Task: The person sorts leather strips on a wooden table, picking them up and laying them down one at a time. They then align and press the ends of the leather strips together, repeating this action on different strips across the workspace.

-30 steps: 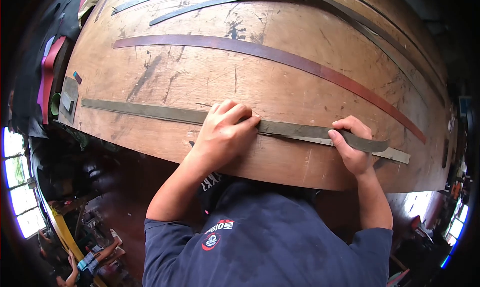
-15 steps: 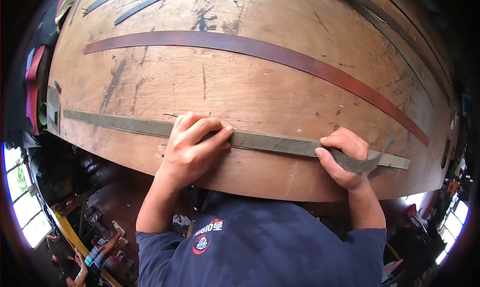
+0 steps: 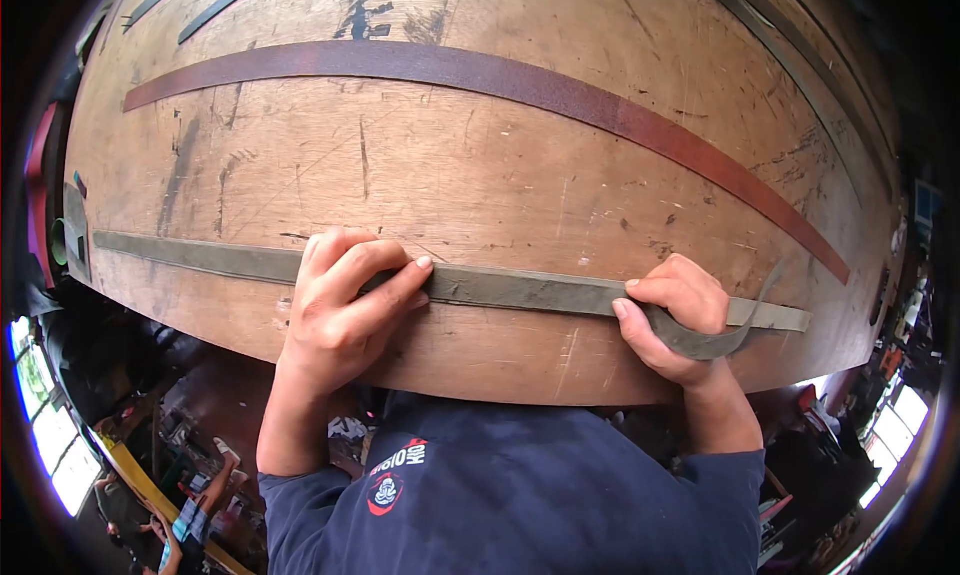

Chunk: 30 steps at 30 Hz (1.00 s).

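A long grey-green strap [image 3: 520,288] lies across the near part of the wooden table, made of two layers placed one over the other. My left hand [image 3: 345,300] is closed on the strap left of its middle, with the fingertips on its far edge and the thumb hidden in part. Farther right, my right hand [image 3: 680,310] pinches the upper layer between thumb and forefinger. The loose end [image 3: 700,343] of that layer curls up past the hand. Beneath it, the paler lower layer [image 3: 785,316] lies flat on the wood.
A reddish-brown leather strip [image 3: 480,75] curves across the middle of the table [image 3: 480,175]. Dark strips [image 3: 225,7] lie at the far left, and more long strips [image 3: 800,65] at the far right. A person [image 3: 195,515] is on the floor level at lower left.
The view has shifted slightly, so the table and strips appear farther left. Both hands keep their hold on the strap; the loose end by my right hand has bent a little differently.
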### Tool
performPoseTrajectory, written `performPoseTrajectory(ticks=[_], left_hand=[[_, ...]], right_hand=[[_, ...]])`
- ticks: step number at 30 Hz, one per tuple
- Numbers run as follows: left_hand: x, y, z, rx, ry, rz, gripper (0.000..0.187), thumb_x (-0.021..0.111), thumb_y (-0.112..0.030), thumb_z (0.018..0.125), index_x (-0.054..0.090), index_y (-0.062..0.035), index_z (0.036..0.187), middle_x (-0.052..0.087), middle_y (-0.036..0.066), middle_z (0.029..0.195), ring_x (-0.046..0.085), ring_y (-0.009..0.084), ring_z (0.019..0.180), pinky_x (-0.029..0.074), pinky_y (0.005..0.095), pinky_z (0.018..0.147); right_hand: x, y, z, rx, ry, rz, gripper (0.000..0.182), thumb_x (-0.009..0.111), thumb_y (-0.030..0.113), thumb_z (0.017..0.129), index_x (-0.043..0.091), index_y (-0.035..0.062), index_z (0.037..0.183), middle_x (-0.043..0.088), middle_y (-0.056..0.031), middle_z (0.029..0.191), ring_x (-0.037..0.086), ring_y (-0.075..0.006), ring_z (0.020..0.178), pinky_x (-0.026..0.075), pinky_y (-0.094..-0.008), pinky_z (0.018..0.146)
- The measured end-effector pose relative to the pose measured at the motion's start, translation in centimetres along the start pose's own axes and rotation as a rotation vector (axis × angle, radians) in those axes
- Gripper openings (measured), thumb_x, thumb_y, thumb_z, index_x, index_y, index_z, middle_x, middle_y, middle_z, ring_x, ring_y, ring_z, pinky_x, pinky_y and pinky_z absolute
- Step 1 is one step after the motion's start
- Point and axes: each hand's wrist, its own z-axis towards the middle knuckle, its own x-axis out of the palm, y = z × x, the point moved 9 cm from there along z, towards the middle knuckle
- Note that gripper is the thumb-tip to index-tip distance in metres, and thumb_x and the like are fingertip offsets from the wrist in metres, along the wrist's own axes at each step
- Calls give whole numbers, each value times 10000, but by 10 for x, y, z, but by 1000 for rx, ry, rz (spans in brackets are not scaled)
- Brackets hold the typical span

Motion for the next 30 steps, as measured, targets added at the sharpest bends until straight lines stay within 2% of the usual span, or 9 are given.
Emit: performPoseTrajectory(ticks=[2, 14, 30], left_hand=[[1, 0, -1, 10, -17, 3, 386, 777, -122, 618, 718, -69, 996, 631, 43, 932, 593, 255, 864, 463, 403, 751], [0, -1, -1, 10, -27, 2, 385, 786, -91, 617, 716, -62, 994, 626, 55, 933, 591, 267, 861, 460, 402, 733], [-2, -3, 1, -12, -30, -6, 381, 785, -54, 615, 706, -39, 988, 630, 72, 941, 590, 277, 856, 452, 411, 730]], right_hand=[[0, 0, 0, 9, -6, -1, 153, 764, -9, 690, 661, 14, 800, 609, -101, 671, 575, -240, 565, 444, -341, 518], [1, 0, 2, 18, -15, -6, 131, 755, -10, 691, 655, 31, 765, 601, -75, 667, 563, -230, 564, 444, -344, 524], [3, 1, 3, 16, 5, -57, 128, 751, -3, 690, 654, 30, 766, 592, -88, 657, 556, -239, 546, 445, -349, 511]])
